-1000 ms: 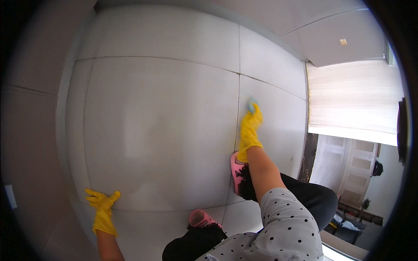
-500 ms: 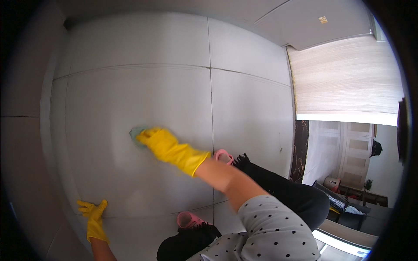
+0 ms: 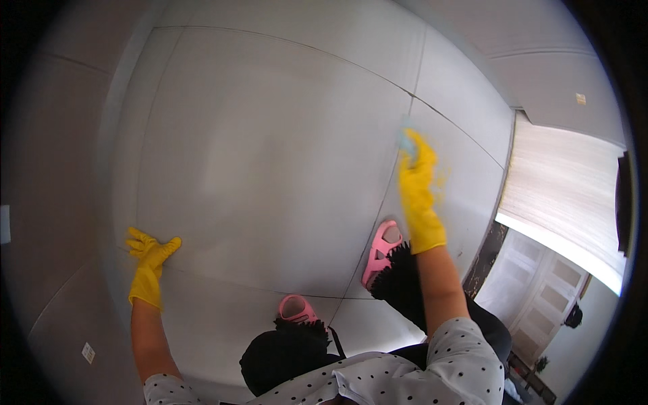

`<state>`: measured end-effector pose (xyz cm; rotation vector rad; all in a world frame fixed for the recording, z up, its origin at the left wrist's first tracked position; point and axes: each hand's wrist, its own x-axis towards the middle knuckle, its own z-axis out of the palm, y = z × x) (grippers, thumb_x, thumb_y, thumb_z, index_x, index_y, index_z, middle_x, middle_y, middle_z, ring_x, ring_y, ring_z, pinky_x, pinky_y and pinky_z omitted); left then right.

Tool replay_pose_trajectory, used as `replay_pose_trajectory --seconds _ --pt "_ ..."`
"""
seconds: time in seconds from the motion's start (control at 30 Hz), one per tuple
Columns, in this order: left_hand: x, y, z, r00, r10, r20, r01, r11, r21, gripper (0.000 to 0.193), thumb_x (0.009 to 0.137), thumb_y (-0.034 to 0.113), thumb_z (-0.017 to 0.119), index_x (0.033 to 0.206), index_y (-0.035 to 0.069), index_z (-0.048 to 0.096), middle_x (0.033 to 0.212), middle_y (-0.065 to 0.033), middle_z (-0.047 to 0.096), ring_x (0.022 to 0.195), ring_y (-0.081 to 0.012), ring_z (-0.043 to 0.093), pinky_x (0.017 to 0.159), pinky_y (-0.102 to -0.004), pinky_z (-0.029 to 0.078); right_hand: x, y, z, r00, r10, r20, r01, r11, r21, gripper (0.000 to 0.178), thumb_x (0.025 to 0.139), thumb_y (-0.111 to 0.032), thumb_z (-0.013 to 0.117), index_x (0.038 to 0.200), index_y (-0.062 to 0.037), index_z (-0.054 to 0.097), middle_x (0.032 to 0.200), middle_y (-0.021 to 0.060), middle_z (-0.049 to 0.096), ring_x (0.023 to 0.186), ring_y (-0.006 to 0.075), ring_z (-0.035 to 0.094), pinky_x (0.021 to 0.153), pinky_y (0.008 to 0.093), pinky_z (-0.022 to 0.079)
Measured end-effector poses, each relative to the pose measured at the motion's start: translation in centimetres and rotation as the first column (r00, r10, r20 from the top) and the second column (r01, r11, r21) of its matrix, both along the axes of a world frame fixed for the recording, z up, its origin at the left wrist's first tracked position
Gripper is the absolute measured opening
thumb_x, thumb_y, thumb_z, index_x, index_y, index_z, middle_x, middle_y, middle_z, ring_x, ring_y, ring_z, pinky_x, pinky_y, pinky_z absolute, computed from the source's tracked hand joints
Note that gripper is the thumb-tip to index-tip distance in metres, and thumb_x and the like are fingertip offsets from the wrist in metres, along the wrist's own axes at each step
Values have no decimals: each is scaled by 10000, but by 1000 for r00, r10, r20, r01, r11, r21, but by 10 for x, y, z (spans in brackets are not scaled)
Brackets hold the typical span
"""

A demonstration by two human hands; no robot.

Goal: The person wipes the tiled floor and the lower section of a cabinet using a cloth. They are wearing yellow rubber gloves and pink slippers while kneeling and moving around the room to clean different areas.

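Observation:
Both of my hands wear long yellow rubber gloves. At the right, my right hand is closed around a pale blue-green cloth and presses it to the grey tiled floor, close to a tile joint. Motion smears the glove and cloth a little. Over at the left, my left hand rests on the floor by the foot of the wall, fingers spread, holding nothing.
Pink sandals are on my feet, below black trouser legs. A wall runs up the left side. On the right are a light wood-grain panel and a doorway onto white doors.
My right hand has swept the cloth from the middle of the floor to the right and farther away. My left hand remains spread by the wall; the whole view has turned.

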<state>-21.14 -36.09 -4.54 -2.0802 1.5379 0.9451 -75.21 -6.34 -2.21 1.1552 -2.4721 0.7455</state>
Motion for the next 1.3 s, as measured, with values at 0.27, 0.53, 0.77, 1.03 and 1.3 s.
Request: replay_pose_trajectory --seconds 0.27,0.53,0.77,1.03,1.3 --pt "-3 10 0 989 -109 102 115 992 -55 1499 718 617 876 1619 60 -185 1652 -338 -199 1528 -516 -188 1240 -608 50 305 -154 -62 469 825 316 -873 488 20 302 853 -139 643 1152 -109 673 1096 126 710 1015 346 690 856 460 554" --pt "-9 27 11 1000 -7 -22 5 994 -109 1486 714 653 857 1632 79 -162 1670 -295 -206 1544 -481 -186 1225 -618 -52 48 -129 -70 947 163 278 -160 987 -32 355 864 4 556 1181 -48 709 1186 207 710 1124 404 659 964 473 530" --pt "-24 16 -7 997 -34 -62 27 994 -103 1505 694 665 862 1634 97 -166 1671 -293 -206 1540 -491 -190 1221 -629 -50 -172 50 -102 577 -66 814 599 712 -367 328 965 -100 597 1284 -93 674 1100 83 714 947 236 695 790 353 560" --pt "-12 26 -1 999 2 -33 -6 993 -119 1525 678 663 876 1632 105 -175 1669 -301 -200 1535 -511 -182 1216 -647 -38 -185 121 1 365 -112 924 424 904 -58 275 1003 -90 555 1262 -81 647 1045 116 729 609 242 651 501 423 550" --pt "-78 25 -3 998 57 40 -57 998 5 1575 660 615 904 1603 91 -244 1641 -357 -204 1519 -565 -137 1228 -646 33 -166 85 1 579 -193 792 311 951 5 314 1010 -120 570 1318 -93 623 1065 86 723 687 155 637 595 325 554"
